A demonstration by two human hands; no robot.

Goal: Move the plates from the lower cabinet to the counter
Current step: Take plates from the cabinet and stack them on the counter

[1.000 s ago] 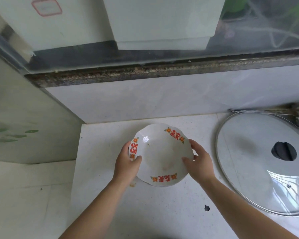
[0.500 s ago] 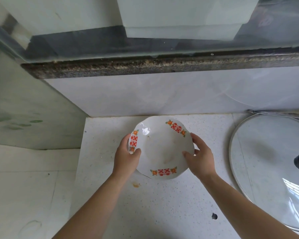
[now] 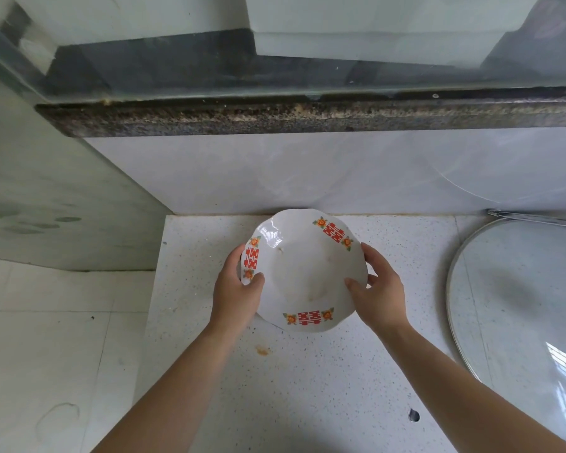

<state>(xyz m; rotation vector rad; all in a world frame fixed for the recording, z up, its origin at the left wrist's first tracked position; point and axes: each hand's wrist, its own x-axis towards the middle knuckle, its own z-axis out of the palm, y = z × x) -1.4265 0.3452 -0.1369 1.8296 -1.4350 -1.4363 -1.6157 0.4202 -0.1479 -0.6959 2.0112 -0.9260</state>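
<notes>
Not much has changed from half a second back: both hands still have the same grip, and the plate has barely shifted, maybe sitting a touch closer to the back wall. The glass lid has slid further toward the right edge of the view, so its dark knob is now mostly cut off.

Going left to right: pale floor tiles [image 3: 46,338] on the far left, then the speckled white counter [image 3: 307,387] with a small orange stain [image 3: 262,350] near its left side. The left hand [image 3: 236,295] clamps the plate's left rim, thumb pressed on top and the other fingers curled underneath, out of sight. The plate [image 3: 303,273] is white with a wavy edge, held over the back part of the counter; can't tell if it's touching down yet. It carries three red double-happiness (囍) characters around the rim, each with orange flowers either side. That's the only writing I can make out. The right hand [image 3: 381,297] pinches the right rim, thumb on top, fingers slightly spread behind the edge. The glass lid [image 3: 517,302] lies flat on the far right.
</notes>
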